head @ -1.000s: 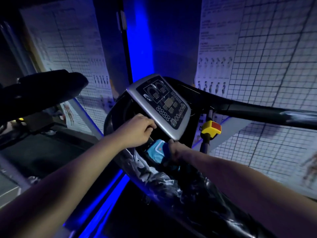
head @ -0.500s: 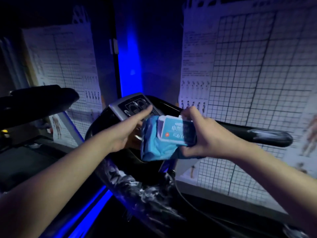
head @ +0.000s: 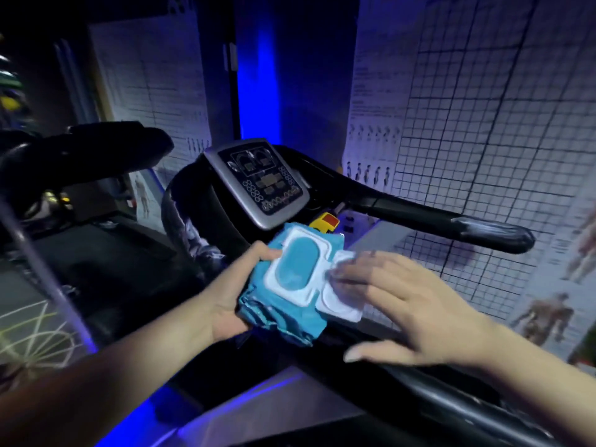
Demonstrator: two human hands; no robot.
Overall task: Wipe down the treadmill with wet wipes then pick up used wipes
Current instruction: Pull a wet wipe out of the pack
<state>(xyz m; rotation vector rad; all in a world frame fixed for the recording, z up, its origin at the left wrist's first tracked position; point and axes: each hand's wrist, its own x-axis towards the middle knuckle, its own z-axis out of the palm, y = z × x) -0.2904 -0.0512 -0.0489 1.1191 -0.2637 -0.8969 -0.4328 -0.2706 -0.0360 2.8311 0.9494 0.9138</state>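
A blue pack of wet wipes (head: 283, 304) is held in front of the treadmill console (head: 258, 182). My left hand (head: 232, 298) grips the pack from its left side and underneath. The pack's white flip lid (head: 342, 301) is swung open to the right, baring the blue oval seal (head: 296, 262). My right hand (head: 403, 304) lies over the open lid with its fingers stretched out flat, fingertips at the hinge. No loose wipe shows.
The treadmill's right handlebar (head: 451, 221) runs out to the right and a left handlebar (head: 96, 150) to the left. A yellow and red safety key (head: 325, 221) sits below the console. Grid posters (head: 483, 124) cover the wall. Blue light glows along the floor.
The pack has passed from my right hand into my left. It now faces up with its lid flipped open, and my right hand has spread flat over the lid.
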